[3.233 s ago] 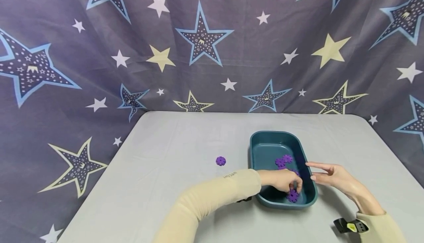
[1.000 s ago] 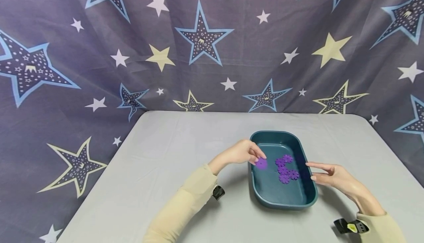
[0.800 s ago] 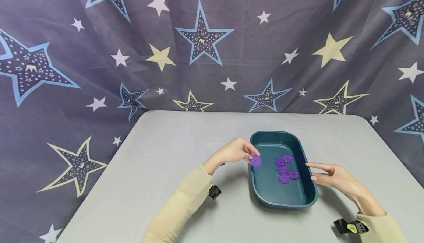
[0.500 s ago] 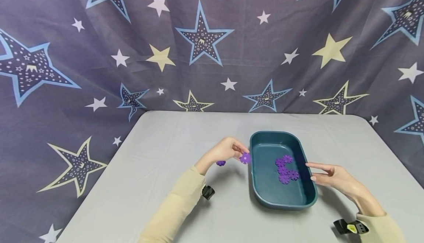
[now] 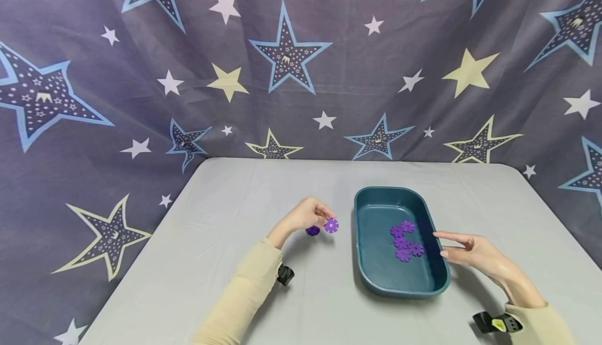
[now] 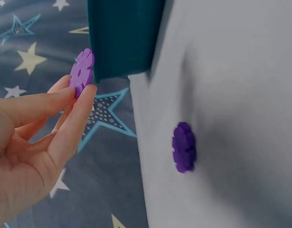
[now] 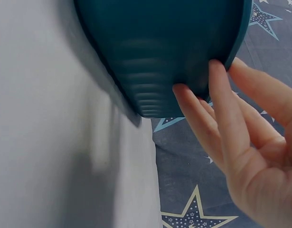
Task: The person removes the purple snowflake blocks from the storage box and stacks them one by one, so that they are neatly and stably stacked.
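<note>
My left hand (image 5: 303,215) pinches a purple flower-shaped plastic disc (image 5: 331,225) between thumb and fingertips, raised over the table left of the tray. In the left wrist view this disc (image 6: 82,71) shows a small hole in its middle and notches round its edge. Just behind the hand, a second purple disc (image 5: 312,230) lies on the table. Several like discs (image 5: 402,242) sit clustered inside the teal tray (image 5: 381,274). My right hand (image 5: 479,255) has its fingers extended, with fingertips against the tray's right outer wall (image 7: 150,71).
A light grey cloth covers the table (image 5: 244,193). Behind it hangs a dark star-patterned curtain (image 5: 301,110). Black wrist cameras sit below each forearm, one under the left sleeve (image 5: 235,298) and one by the right cuff.
My left hand has come out of the tray, lifting a disc over the left rim and carrying it left towards the disc on the table. My right hand keeps its place at the tray.
</note>
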Demonstrator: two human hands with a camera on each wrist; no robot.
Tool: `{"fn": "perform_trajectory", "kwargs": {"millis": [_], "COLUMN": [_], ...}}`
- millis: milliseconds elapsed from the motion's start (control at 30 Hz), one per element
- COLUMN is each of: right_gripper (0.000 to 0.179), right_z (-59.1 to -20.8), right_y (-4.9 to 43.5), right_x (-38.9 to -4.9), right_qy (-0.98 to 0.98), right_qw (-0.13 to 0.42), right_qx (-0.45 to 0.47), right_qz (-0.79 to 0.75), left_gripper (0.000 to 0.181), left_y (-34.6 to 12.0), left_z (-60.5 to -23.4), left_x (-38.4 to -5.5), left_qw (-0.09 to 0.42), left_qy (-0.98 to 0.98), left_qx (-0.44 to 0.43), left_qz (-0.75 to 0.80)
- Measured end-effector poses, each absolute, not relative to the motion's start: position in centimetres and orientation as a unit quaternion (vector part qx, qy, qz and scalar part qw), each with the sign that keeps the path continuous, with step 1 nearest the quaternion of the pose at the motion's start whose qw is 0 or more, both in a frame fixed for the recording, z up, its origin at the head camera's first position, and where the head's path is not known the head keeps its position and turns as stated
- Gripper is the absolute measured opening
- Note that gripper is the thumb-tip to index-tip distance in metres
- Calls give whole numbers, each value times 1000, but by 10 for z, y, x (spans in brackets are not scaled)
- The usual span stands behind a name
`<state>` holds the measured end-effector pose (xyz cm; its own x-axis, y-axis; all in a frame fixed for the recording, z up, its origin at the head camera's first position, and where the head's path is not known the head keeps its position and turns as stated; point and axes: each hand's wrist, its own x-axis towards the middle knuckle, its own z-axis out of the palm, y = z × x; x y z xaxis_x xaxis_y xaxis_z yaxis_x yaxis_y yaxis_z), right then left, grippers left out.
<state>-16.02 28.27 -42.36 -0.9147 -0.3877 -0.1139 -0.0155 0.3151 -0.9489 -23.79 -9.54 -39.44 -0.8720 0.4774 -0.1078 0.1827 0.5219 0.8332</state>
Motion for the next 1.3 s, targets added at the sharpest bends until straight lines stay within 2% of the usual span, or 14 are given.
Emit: {"fn": "perform_trajectory", "kwargs": {"millis": [200,900,967,1100,1133,1200,1300], "right_gripper": [42,43,43,42,42,41,42], "right_z": [-423,-426,-426,-426,-426,-425,-424], "right_y": [282,283,282,282,282,282,282], "right_x": [-160,-161,-161,-160,-160,-160,-160], "right_qy": [799,794,795,794,793,791,790], "right_qw": [163,153,152,152,153,155,157], "right_qx": [-121,-130,-129,-129,-130,-131,-130], "right_qz": [-567,-573,-572,-574,-576,-577,-578], "left_gripper": [24,27,26,26,25,28,29], "left_y": [-103,-119,-128,-139,-144,-147,-162], "left_z": [-404,-422,-455,-517,-539,-561,-614], "left_x": [-243,-252,-273,-313,-327,-343,-380], "left_qw": [145,144,128,114,118,130,136], "left_qy": [870,870,859,865,861,865,844], "left_qx": [188,126,164,175,173,144,161], "left_qz": [433,455,467,456,463,462,494]}}
